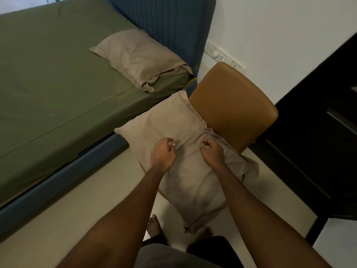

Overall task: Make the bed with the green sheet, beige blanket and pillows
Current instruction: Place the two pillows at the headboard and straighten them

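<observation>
At the far left the green sheet (58,74) is seen drawn flat over the bed (48,190), with a few long creases near its right edge. One beige pillow (139,57) has been laid at the bed's far right corner, against the blue headboard (164,22). No beige blanket can be seen.

A second pillow (164,120) is carried on the seat of a tan chair (231,105) just beside the bed's right edge. Its near end overhangs the seat above the floor (77,219). Its long axis runs from the far end by the bed corner to the near end by the feet, slanting slightly to the right.

The left hand (162,153) and right hand (213,152) are set side by side across the pillow's middle, square to that axis. Each grip is curled and appears to be pinching the cover, since taut folds are drawn between the two. How much cloth is caught cannot be told.

The step in hand is judged to be lifting this pillow. The bed lies to the left and ahead of the grips, so the left hand is the nearer. The free stretch of sheet left of the laid pillow is the likely place, which would call for a swing leftward and a turn of the long axis along the headboard.

A switch panel (222,55) is fixed to the wall behind the chair.
</observation>
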